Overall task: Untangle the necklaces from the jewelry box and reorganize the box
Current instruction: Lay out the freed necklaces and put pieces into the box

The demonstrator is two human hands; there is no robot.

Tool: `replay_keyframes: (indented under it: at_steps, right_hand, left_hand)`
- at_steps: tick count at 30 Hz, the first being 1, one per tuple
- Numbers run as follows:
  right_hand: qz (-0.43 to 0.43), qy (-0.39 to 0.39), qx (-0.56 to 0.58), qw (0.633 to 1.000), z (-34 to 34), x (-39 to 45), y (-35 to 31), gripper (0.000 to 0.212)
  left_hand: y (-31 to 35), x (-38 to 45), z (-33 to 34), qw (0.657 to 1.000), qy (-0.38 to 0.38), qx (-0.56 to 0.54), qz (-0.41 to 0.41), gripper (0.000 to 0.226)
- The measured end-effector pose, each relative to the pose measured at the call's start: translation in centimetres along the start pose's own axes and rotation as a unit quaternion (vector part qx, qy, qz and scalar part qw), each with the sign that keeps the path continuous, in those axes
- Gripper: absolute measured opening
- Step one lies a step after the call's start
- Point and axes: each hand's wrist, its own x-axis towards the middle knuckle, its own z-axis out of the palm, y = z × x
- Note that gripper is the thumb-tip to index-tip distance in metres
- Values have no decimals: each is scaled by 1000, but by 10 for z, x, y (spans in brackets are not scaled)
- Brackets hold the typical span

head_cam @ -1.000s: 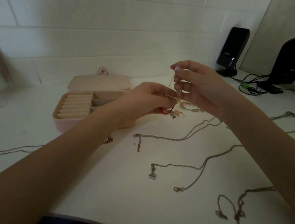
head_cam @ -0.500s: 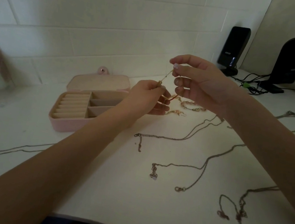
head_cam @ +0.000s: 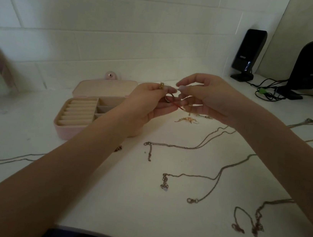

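Both hands are raised over the white table (head_cam: 99, 200), working at one small snarl of jewellery held between them. The left hand (head_cam: 149, 105) pinches a small gold piece (head_cam: 161, 85) at its fingertips, with a dark ring (head_cam: 169, 97) and a red thread (head_cam: 177, 106) hanging just below. The right hand (head_cam: 210, 98) pinches the fine chain (head_cam: 173, 86) that runs across from that gold piece, thumb and forefinger closed on it.

To do this step well, the left hand should act as the anchor, steady and low, while the right hand teases rather than pulls. Slack opens a knot; tension locks it. It is wise to feed the free end back through the loop nearest the gold piece, and to keep the ring and thread dangling clear so they do not catch again. The light is dim, so how the strands cross inside the snarl cannot be read; it probably involves two or three pieces.

The pink jewelry box (head_cam: 84, 112) sits open at about ten o'clock from the hands, lid laid back, ring rolls on its left and small compartments on its right, partly hidden by the left wrist. Several thin necklaces (head_cam: 213, 178) lie stretched out singly from three to five o'clock, well apart from one another, and another chain (head_cam: 4, 161) lies at eight o'clock. A small earring (head_cam: 186, 119) rests just below the hands.
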Motion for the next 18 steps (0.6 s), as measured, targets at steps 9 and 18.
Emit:
replay_keyframes:
  at_steps: [9, 18]
  right_hand:
    - [-38, 36, -153, 987, 10, 0, 9, 10]
    - [-47, 17, -105, 993, 9, -3, 12, 6]
  left_hand:
    - [-1, 0, 3, 1000, -7, -6, 5, 16]
    - [0, 1, 3, 999, -20, -40, -17, 29]
